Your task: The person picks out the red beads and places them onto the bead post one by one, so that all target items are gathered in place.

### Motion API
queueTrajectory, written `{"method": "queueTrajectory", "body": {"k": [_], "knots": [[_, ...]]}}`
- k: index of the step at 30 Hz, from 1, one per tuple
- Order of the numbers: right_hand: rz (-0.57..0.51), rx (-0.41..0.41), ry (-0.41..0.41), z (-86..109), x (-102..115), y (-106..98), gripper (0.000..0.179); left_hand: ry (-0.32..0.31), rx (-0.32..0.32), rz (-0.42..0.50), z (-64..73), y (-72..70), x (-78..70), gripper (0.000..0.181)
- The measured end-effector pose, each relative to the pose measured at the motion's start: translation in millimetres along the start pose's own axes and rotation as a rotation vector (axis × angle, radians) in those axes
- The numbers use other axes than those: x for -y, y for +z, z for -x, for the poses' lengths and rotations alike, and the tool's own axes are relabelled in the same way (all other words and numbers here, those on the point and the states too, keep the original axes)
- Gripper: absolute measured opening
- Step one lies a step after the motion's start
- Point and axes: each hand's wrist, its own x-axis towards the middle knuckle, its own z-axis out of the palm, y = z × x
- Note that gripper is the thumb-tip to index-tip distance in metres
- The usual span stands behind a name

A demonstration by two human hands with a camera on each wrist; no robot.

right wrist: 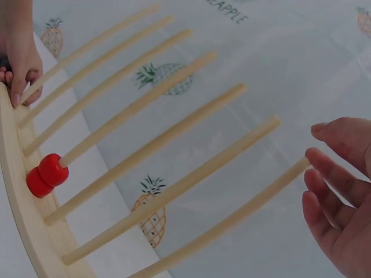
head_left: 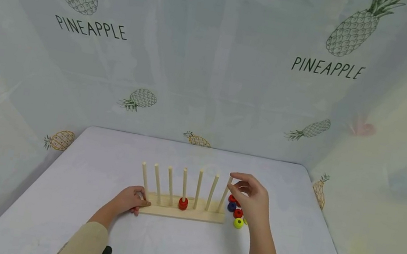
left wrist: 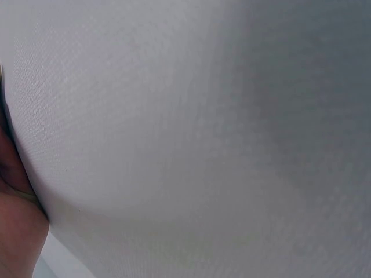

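Note:
A wooden peg rack [head_left: 189,215] with several upright pegs stands on the white table. Two red beads [right wrist: 47,175] sit stacked at the foot of its middle peg. My left hand [head_left: 130,199] grips the left end of the base, thumb on top; the left wrist view shows only part of that hand [left wrist: 18,231] at its edge. At the tip of the rightmost peg [right wrist: 232,220] is my right hand [head_left: 254,199], thumb and index finger spread apart around it. One of its fingers touches or nearly touches the tip. I see no bead between those fingers.
Loose red, blue and yellow beads, among them a yellow bead [head_left: 238,223] and a blue bead [head_left: 231,206], lie right of the rack, partly behind my right hand. A pineapple-print sheet [head_left: 211,75] hangs behind the table [head_left: 175,251] and along its sides.

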Motion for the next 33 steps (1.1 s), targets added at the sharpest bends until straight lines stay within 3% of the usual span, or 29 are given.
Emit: {"method": "queueTrajectory", "body": {"k": [9,20,33], "knots": [[-0.002,-0.095,0.142,6.0,-12,-9,0.019,-0.013,0.010,-0.024,1.9,-0.6,-3.0,0.027],[0.066,-0.110,0.281,9.6,-38,-11,0.021,-0.017,0.000,-0.020,1.6,-0.2,-1.3,0.027],[0.134,-0.086,0.343,18.1,-76,-13,0.024,0.004,0.000,-0.007,2.2,-0.4,-2.0,0.026]]}}
